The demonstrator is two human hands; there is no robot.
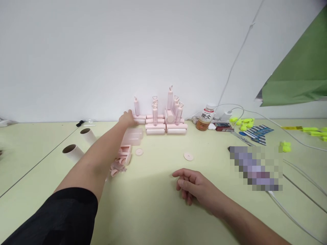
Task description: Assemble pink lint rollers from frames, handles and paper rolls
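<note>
The left hand (pixel 127 119) is stretched to the left end of the pink rollers (pixel 176 129), which are grouped by the wall (pixel 122 61); whether its fingers are closed cannot be told. The right hand (pixel 192 185) is held loosely open near a pink disc (pixel 188 156).

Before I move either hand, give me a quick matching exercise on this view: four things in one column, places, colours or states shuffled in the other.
Column one
1. Left hand
2. Right hand
3. Labelled bottle
4. Nearer tube

Column two
A. Amber toward the bottom
B. White outside, brown inside the open end
C. Holding nothing, fingers loosely curled
D. At the left end of the pink rollers

Right pairs: 1-D, 2-C, 3-A, 4-B
</note>
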